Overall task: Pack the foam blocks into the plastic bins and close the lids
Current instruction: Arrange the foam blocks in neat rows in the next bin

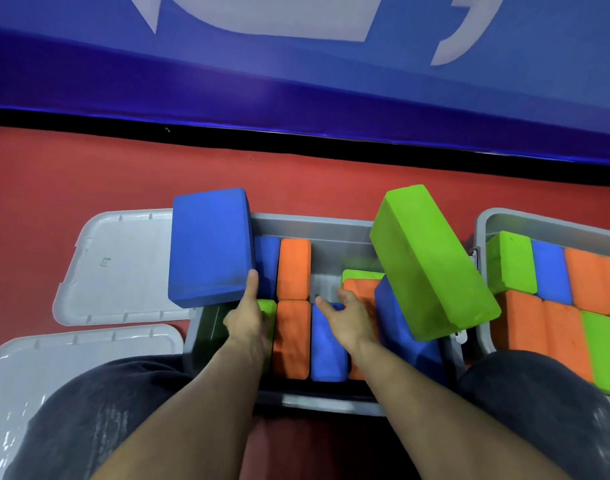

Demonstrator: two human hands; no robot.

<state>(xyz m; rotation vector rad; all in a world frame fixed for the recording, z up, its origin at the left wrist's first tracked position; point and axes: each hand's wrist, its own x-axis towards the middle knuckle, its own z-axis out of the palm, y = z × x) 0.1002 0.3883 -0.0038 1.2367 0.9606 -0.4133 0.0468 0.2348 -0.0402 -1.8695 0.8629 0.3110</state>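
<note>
Two grey lids (119, 268) lie off to the outer side of the left hand (249, 323), both off their bins, so closing is not yet begun. That hand holds up a large blue block (210, 247): its thumb presses the block's near right corner, while the other fingers are hidden beneath it, so how far they curl cannot be told. The block stands just above and to the left of the thumb, its long axis running away from the person, overhanging the left rim of the middle bin (314, 226). Between the two hands, orange blocks (293, 271) and a blue one stand packed on edge inside that bin. The right hand (352, 317) reaches in with fingers spread and relaxed; its far side is hidden, so I cannot tell what it grips. Just right of its fingers a large green block (431, 261) tilts over the bin's right end, long axis slanting down toward the person, leaning on a blue block beneath. Further right, a second bin (483, 220) looks nearly full. An open gap lies just beyond the right fingers.
</note>
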